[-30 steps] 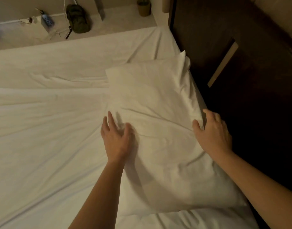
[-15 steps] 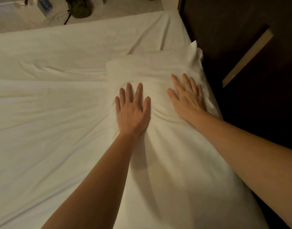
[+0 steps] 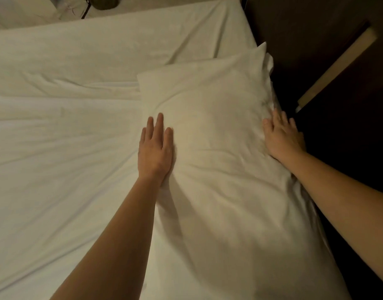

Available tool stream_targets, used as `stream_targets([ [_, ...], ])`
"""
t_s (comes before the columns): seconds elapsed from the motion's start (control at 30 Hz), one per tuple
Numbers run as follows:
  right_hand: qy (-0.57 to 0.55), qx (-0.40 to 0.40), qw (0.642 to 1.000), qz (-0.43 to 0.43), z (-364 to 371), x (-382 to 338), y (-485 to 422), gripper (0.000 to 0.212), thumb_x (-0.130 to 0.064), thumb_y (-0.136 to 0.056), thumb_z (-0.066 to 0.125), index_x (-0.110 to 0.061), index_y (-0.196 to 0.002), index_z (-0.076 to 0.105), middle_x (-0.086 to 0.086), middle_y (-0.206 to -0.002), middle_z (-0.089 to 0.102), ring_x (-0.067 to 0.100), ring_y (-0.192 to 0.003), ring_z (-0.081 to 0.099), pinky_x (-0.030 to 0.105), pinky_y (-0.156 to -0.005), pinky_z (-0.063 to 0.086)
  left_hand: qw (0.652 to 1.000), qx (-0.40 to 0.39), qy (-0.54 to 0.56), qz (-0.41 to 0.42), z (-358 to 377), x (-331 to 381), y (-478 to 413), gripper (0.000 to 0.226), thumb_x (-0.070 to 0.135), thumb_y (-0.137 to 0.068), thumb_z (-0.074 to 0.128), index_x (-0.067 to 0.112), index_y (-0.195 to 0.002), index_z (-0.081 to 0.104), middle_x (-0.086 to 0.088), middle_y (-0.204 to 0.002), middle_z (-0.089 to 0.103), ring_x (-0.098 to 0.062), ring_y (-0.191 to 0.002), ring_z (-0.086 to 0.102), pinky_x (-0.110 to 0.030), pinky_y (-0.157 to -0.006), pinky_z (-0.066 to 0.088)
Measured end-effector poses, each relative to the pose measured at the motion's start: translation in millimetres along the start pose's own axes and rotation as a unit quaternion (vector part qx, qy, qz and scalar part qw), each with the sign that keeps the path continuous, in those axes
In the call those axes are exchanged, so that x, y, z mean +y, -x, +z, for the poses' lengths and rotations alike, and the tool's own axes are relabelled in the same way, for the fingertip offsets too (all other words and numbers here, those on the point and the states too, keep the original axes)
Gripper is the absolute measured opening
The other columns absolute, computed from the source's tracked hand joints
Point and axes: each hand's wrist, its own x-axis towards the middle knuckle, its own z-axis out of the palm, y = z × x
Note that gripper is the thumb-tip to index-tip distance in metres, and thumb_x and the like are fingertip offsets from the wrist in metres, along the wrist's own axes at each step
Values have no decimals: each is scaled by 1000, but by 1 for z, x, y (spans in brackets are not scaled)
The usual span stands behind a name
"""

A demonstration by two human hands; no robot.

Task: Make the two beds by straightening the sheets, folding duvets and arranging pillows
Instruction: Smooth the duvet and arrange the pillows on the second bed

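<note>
The pillow (image 3: pixel 220 131) lay under both palms along the right edge of the bed, against the dark headboard (image 3: pixel 316 40). The left hand (image 3: pixel 155 148) pressed flat on its left border, fingers (image 3: pixel 159 128) straight and close together, pointing up the bed. The right hand (image 3: pixel 282 137) rested on the pillow's right edge, fingers loosely spread over the seam beside the headboard. Creases ran between the two hands. The white sheet (image 3: pixel 62 148) stretched leftward, wrinkled, toward a dark bag (image 3: pixel 106 2) on the floor.
</note>
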Motion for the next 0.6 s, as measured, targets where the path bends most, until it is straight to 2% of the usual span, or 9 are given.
stream_targets([
  [0.1, 12, 78, 995, -68, -10, -28, 46, 66, -56, -101, 8, -25, -160, 11, 5, -168, 8, 30, -153, 8, 53, -122, 13, 999, 22, -31, -11, -16, 13, 26, 64, 53, -109, 21, 20, -163, 24, -2, -170, 23, -14, -159, 6, -39, -129, 7],
  [0.13, 12, 103, 990, -100, -8, -39, 67, 67, -59, -100, 7, -27, -159, 13, 5, -168, 8, 29, -153, 8, 52, -122, 13, 999, 33, -37, -7, -21, 20, 37, 63, 50, -109, 23, 14, -162, 28, -4, -169, 27, -16, -159, 8, -40, -129, 8],
  [0.2, -8, 112, 986, -127, 4, -57, 113, 65, -58, -100, 17, -32, -159, 11, 4, -168, 11, 26, -153, 10, 51, -122, 13, 998, 45, -39, 16, -25, 36, 67, 61, 45, -110, 27, 11, -160, 31, -6, -169, 28, -17, -160, 8, -42, -129, 11],
  [0.3, 37, 110, 983, -143, 34, -50, 181, 64, -58, -101, 21, -36, -159, 5, -1, -167, 12, 22, -154, 11, 49, -123, 12, 995, 8, -50, 89, -15, 58, 134, 57, 42, -112, 27, 22, -165, 19, 0, -173, 14, -16, -160, -2, -44, -130, 9],
  [0.4, 100, 130, 975, -151, 59, -7, 214, 62, -57, -103, 21, -34, -160, 9, -2, -167, 16, 19, -154, 15, 47, -123, 13, 997, -34, -61, 42, -4, 49, 191, 57, 48, -111, 22, 42, -164, 1, 11, -173, -5, -12, -159, -12, -46, -130, 6],
  [0.6, 86, 114, 987, -69, 71, 77, 246, 61, -52, -103, 16, -29, -160, 16, -2, -165, 23, 18, -152, 21, 48, -120, 22, 998, -47, -38, -4, 6, -1, 246, 57, 45, -112, 21, 44, -163, -4, 17, -172, -7, -6, -158, -11, -44, -130, 11],
])
